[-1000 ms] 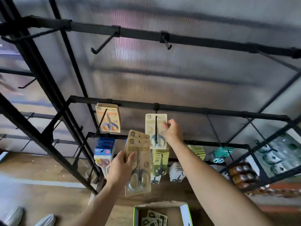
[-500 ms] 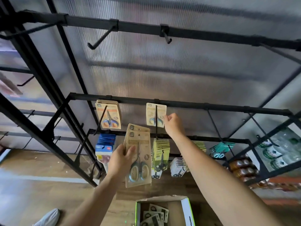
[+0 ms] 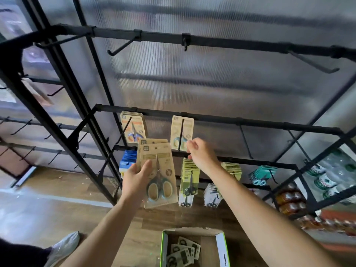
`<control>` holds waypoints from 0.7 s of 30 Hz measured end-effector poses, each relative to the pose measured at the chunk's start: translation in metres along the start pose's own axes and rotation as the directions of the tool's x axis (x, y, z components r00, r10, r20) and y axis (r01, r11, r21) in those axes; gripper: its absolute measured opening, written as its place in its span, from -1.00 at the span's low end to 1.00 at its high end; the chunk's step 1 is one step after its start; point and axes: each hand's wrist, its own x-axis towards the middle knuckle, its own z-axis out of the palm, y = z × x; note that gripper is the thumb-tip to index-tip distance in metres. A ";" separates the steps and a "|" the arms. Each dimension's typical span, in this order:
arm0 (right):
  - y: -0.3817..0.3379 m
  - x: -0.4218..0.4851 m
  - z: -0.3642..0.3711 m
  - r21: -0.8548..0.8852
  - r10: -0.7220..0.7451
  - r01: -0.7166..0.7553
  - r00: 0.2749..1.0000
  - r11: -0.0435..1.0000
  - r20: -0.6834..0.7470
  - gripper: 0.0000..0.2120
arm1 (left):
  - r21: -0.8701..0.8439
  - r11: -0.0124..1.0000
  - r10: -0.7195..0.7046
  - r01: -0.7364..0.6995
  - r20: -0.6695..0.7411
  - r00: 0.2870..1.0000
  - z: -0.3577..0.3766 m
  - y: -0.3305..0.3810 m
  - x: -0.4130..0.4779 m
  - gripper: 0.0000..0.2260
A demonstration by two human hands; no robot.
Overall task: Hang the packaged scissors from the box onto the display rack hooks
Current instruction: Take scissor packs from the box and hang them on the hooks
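Wooden floor point(image 3: 48, 205), black rack point(image 3: 260, 123) against a ribbed translucent wall point(image 3: 212, 83). Left grip point(image 3: 134, 182) clasps a stack of scissor packs point(image 3: 163, 157); right grip point(image 3: 202, 155) curls beside one hung pack point(image 3: 176, 128), pinching or not I cannot tell. Box point(image 3: 221, 249) on floor, near.

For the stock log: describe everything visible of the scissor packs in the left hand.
The scissor packs are at least two kraft-brown cards, fanned. The front one shows scissors, teal-and-cream handles downward, and a dark logo at top left. The left hand grips their left edge, thumb across the front, holding them nearly upright before the rack.
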 end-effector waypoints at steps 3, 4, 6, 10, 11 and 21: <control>-0.007 -0.007 0.000 -0.002 -0.044 0.044 0.998 0.999 0.052 -0.68 | -0.001 1.000 0.010 -0.010 -0.005 1.000 0.005 0.004 -0.007 -0.81; -0.009 -0.010 0.000 0.006 -0.048 0.048 0.997 0.999 0.062 -0.67 | 0.006 1.000 0.015 -0.014 -0.013 1.000 0.008 0.006 -0.010 -0.79; -0.012 -0.014 0.000 0.035 -0.065 0.062 0.995 0.997 0.077 -0.68 | 0.014 1.000 0.024 -0.024 -0.026 0.999 0.013 0.009 -0.013 -0.74; -0.018 -0.024 -0.001 0.051 -0.099 0.094 0.990 0.994 0.096 -0.70 | 0.041 0.998 0.053 -0.052 -0.029 0.998 0.020 0.011 -0.018 -0.74; -0.018 -0.025 -0.001 0.064 -0.086 0.080 0.991 0.995 0.098 -0.70 | 0.069 0.996 0.065 -0.063 -0.028 0.997 0.021 0.010 -0.018 -0.75; 0.002 -0.025 0.012 0.046 0.087 -0.087 0.996 0.995 0.005 -0.73 | 0.237 0.971 0.056 -0.020 -0.146 0.988 0.001 -0.003 -0.005 -0.69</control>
